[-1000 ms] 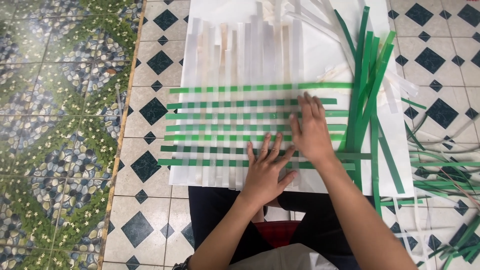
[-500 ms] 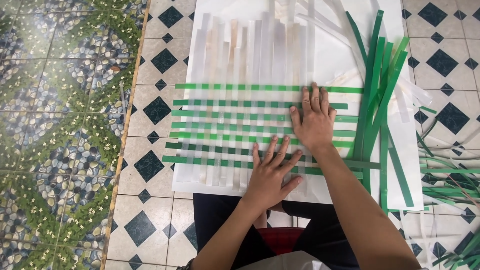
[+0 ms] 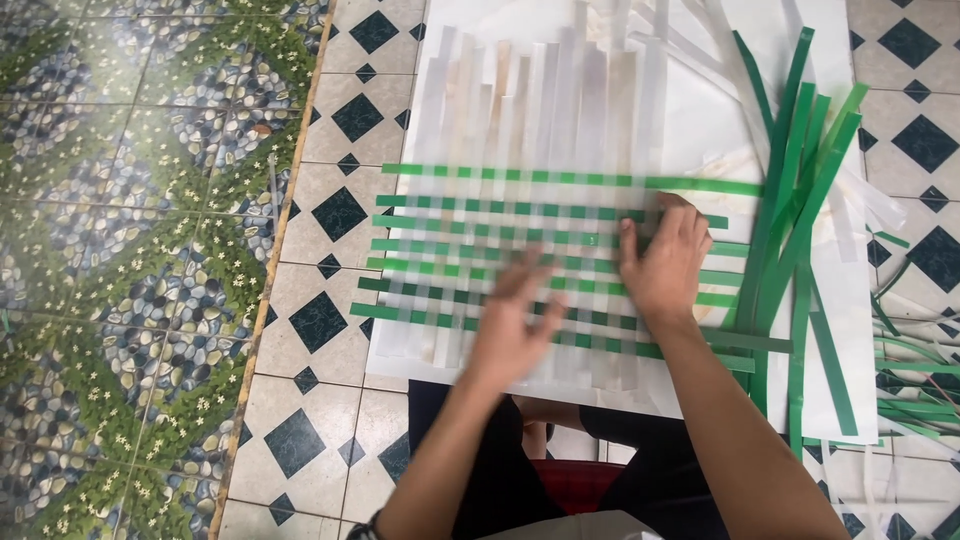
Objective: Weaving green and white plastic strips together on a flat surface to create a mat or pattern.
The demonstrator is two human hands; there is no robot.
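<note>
Both hands lie flat, fingers spread and holding nothing, on a green-and-white woven mat (image 3: pixel 520 240): left hand (image 3: pixel 515 325) blurred, right hand (image 3: pixel 665 260) near loose green strips (image 3: pixel 800 200).

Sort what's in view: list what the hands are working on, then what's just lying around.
In hand:
- woven mat of green and pale strips
- left hand, blurred, flat on the mat
- right hand, pressing the mat's right side
- white sheet under the mat

Lying about:
- loose green strips to the right
- loose pale strips
- tiled floor
</note>
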